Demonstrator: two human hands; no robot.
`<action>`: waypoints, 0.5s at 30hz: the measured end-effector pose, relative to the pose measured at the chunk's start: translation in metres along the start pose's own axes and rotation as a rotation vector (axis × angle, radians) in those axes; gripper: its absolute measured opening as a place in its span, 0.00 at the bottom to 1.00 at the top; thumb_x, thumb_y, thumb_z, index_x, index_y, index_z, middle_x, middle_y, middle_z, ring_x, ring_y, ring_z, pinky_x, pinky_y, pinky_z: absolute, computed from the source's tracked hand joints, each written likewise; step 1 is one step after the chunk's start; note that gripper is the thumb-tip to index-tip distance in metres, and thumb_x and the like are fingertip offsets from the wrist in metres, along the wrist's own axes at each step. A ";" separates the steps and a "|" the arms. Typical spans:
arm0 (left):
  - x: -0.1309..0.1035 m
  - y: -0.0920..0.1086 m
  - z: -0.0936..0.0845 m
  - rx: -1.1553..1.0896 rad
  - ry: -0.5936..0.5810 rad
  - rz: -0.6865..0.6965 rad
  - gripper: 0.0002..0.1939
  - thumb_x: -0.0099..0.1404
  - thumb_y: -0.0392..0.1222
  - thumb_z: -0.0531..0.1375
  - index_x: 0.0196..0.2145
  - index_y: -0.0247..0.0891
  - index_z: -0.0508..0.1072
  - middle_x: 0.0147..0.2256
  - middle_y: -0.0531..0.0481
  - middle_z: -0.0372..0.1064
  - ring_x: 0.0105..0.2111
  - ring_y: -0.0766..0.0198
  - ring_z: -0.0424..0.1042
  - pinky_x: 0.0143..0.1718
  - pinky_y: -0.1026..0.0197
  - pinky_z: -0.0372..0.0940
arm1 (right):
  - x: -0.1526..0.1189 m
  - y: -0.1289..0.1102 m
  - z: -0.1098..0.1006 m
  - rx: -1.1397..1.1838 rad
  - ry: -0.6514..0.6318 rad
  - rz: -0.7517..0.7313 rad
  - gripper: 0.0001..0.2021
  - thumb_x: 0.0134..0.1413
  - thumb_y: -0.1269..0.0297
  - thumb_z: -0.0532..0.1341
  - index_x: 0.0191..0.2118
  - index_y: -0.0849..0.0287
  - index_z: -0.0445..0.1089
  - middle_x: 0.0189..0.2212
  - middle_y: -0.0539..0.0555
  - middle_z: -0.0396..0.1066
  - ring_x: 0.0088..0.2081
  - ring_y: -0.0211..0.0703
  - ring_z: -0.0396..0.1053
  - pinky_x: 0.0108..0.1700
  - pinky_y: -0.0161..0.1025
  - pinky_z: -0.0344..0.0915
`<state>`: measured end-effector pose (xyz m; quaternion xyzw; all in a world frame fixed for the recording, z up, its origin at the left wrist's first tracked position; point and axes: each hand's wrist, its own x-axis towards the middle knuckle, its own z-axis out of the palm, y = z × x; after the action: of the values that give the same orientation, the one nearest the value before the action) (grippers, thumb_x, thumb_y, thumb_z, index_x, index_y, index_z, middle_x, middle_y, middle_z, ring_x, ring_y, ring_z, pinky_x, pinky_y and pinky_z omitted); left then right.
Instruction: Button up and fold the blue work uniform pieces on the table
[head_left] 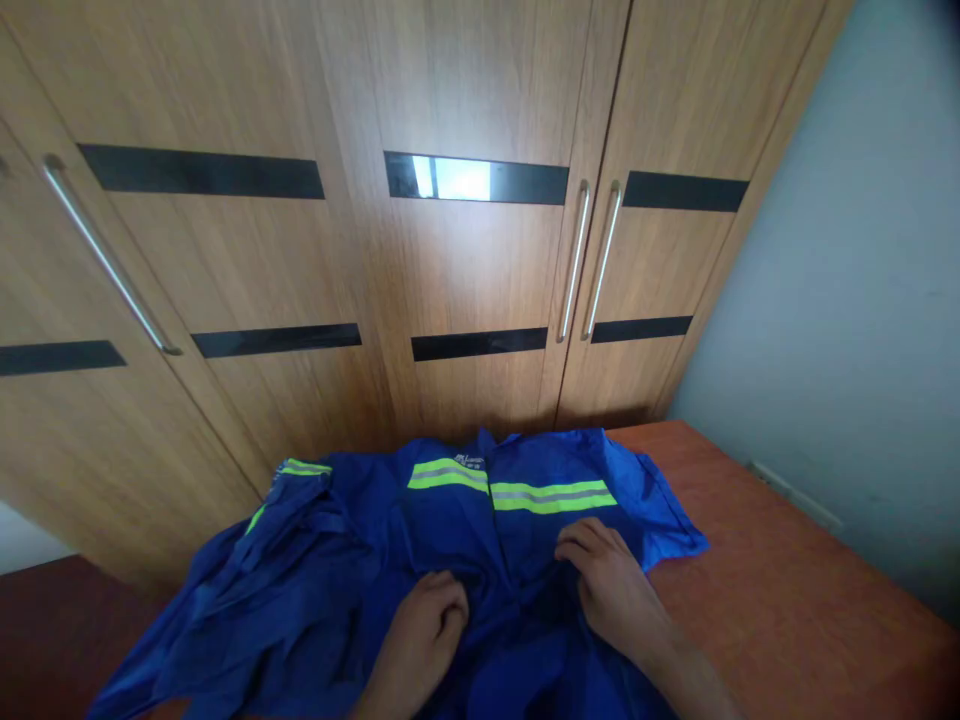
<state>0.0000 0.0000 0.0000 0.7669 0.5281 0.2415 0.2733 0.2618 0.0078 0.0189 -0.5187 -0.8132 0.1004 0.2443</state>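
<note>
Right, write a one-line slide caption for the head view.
Both hands, left hand and right hand, rest on a blue jacket before wooden wardrobe doors.

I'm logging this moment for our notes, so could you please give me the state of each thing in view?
blue jacket: spread out on the surface, rumpled at the left
left hand: fingers curled, on the jacket front
right hand: flat, palm down on the jacket
wardrobe doors: closed
reddish-brown surface: partly covered by the jacket
</note>
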 end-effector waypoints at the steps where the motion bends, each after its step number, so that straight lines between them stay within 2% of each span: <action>1: 0.001 0.005 -0.004 0.012 0.024 -0.005 0.12 0.57 0.30 0.48 0.23 0.41 0.65 0.26 0.52 0.66 0.33 0.61 0.68 0.37 0.61 0.59 | 0.002 -0.010 -0.005 0.009 0.001 -0.022 0.24 0.39 0.85 0.50 0.38 0.54 0.71 0.40 0.52 0.70 0.48 0.47 0.63 0.50 0.44 0.58; 4: 0.004 0.022 -0.015 0.044 0.109 -0.018 0.12 0.57 0.29 0.48 0.29 0.42 0.68 0.31 0.51 0.69 0.37 0.60 0.69 0.40 0.60 0.61 | 0.006 -0.035 -0.010 0.052 0.000 -0.067 0.18 0.46 0.80 0.53 0.39 0.54 0.69 0.40 0.51 0.70 0.47 0.46 0.63 0.52 0.44 0.56; 7: 0.003 0.040 -0.015 0.085 0.156 0.002 0.14 0.61 0.30 0.48 0.35 0.43 0.70 0.35 0.50 0.71 0.39 0.59 0.69 0.44 0.58 0.61 | 0.006 -0.043 0.002 0.045 -0.022 -0.013 0.11 0.49 0.74 0.57 0.38 0.55 0.68 0.37 0.51 0.69 0.42 0.47 0.64 0.47 0.43 0.57; 11: 0.001 0.058 0.001 0.174 0.110 0.030 0.15 0.62 0.32 0.50 0.40 0.45 0.72 0.39 0.49 0.72 0.41 0.57 0.70 0.46 0.55 0.62 | 0.003 -0.037 0.026 -0.002 -0.053 0.060 0.08 0.48 0.74 0.59 0.35 0.56 0.66 0.33 0.50 0.69 0.38 0.45 0.65 0.41 0.40 0.57; 15: 0.004 0.060 0.022 0.258 0.040 -0.014 0.18 0.61 0.35 0.53 0.47 0.45 0.71 0.44 0.47 0.72 0.45 0.54 0.70 0.49 0.52 0.62 | 0.005 -0.033 0.029 -0.010 -0.057 0.047 0.06 0.54 0.73 0.57 0.30 0.55 0.67 0.30 0.49 0.69 0.36 0.43 0.66 0.40 0.39 0.55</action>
<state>0.0565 -0.0174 0.0247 0.7869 0.5655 0.1849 0.1637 0.2196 0.0001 0.0086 -0.5355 -0.8080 0.1167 0.2162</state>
